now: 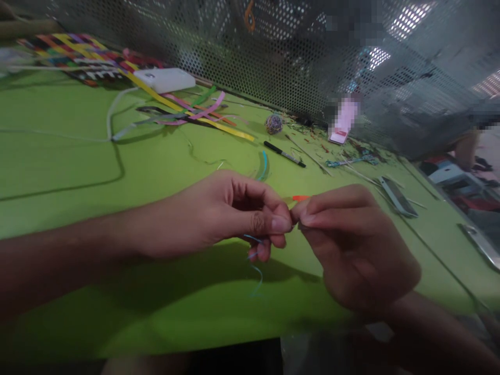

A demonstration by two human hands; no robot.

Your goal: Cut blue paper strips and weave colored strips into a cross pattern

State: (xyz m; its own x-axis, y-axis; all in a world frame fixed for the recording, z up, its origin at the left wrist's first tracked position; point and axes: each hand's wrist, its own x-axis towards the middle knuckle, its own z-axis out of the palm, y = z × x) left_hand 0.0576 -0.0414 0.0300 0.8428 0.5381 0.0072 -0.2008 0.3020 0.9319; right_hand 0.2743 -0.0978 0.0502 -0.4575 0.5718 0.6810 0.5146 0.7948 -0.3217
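My left hand (250, 213) is closed in a pinch, thumb against forefinger, above the green table (175, 312). A thin blue thread (255, 273) trails from its lower fingers and hangs in a loose curl below. Right beside those fingertips, my right hand (351, 239) pinches too, thumb and forefinger pressed together. Whatever lies between the right fingertips is too small and covered to make out. Just behind the right fingers shows a short orange strip (300, 198). Beyond the left hand a blue strip (264, 164) stands out.
Coloured strips (195, 112), a white power adapter (166, 79) with its cord, and a woven piece (74, 54) lie at the back left. Farther right are a small ball (274, 124), a black marker (284, 154), scraps and scissors-like metal tool (397, 196). A perforated metal panel (253, 67) borders the table.
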